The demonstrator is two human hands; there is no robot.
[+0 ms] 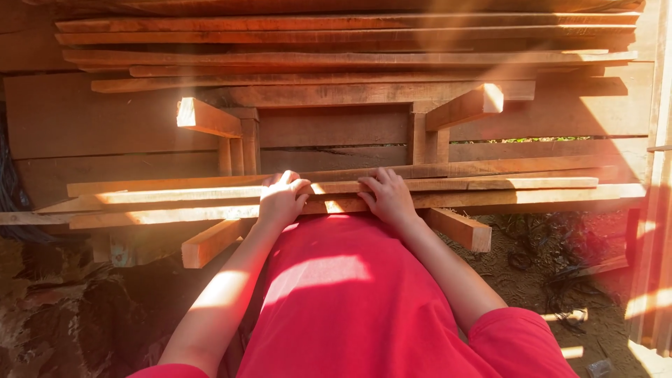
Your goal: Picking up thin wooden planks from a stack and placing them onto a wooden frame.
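Mid-frame: left hand [281, 201] and right hand [388, 198], side by side, both curled over the near long wooden slats [490, 187] lying across a rack of short blocks [458, 229]. Risk: loose slats could slide sideways or pinch fingers; splinters likely on rough edges.

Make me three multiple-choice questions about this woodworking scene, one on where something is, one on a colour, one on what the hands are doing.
1. Where do the long planks under the hands lie?
A. Across a wooden frame
B. Flat on the ground
C. Upright against a wall

2. What colour is the person's shirt?
A. Blue
B. Red
C. White

3. What is the state of the hands?
A. Both in the air
B. One holds a hammer
C. Both rest on the planks

Answers: 1 A, the planks span the frame's rails. 2 B, the cloth is plainly red. 3 C, the left hand and right hand press on the plank edges.
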